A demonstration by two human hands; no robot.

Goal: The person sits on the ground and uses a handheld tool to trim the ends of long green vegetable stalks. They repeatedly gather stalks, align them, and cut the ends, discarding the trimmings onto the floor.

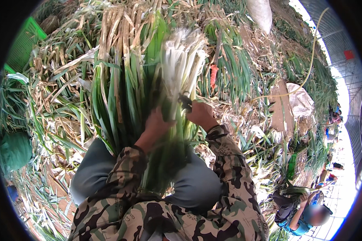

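A bunch of green onions (185, 60) stands between my knees, its white root ends pointing away from me and its green leaves hanging toward my lap. My left hand (156, 127), smeared by motion, is closed round the left side of the stalks. Against their right side, my right hand (201, 115) grips a small dark tool (185, 101) whose exact kind I cannot make out. Just left of the bunch lie more long green onions (118, 90) with dry brown tips. The bunch itself is partly blurred.
Heaps of green onions and dry leaves (64, 76) surround me. A green crate (26, 44) is at the far left, a red-orange strip (214, 75) beyond the bunch. Cardboard (281, 108) and a pale sack (299, 100) lie right. Another person (301, 213) sits lower right, holding stalks.
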